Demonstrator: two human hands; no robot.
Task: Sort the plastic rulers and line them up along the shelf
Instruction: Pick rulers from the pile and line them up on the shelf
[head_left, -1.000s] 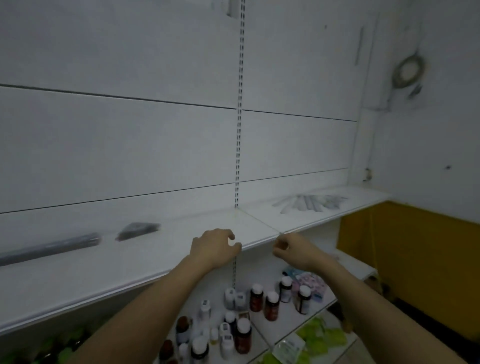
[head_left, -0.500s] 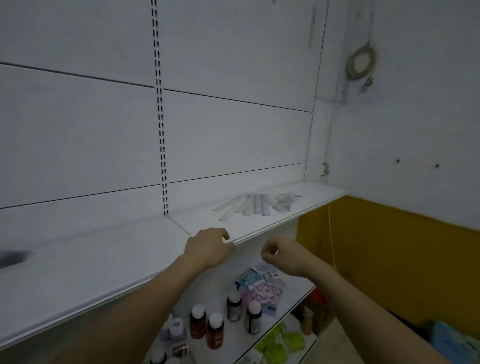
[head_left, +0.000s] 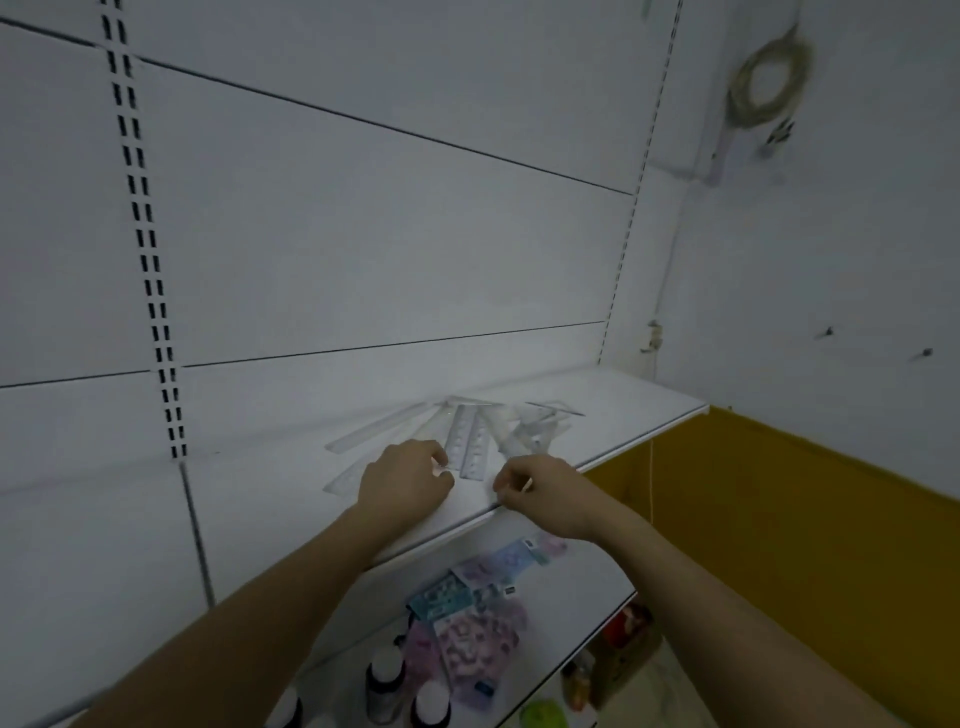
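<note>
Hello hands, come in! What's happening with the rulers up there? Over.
Both hands, left and right, empty at shelf edge. Clear rulers fanned in a messy pile, unsorted. Nothing blocking.

This looks like a small shop: white slotted wall panels (head_left: 363, 234) carry a metal shelf (head_left: 623, 415), and on the lower shelf (head_left: 571, 587) lie coloured packets (head_left: 467, 623) and small bottles with white caps (head_left: 384, 680), like goods for sale
</note>
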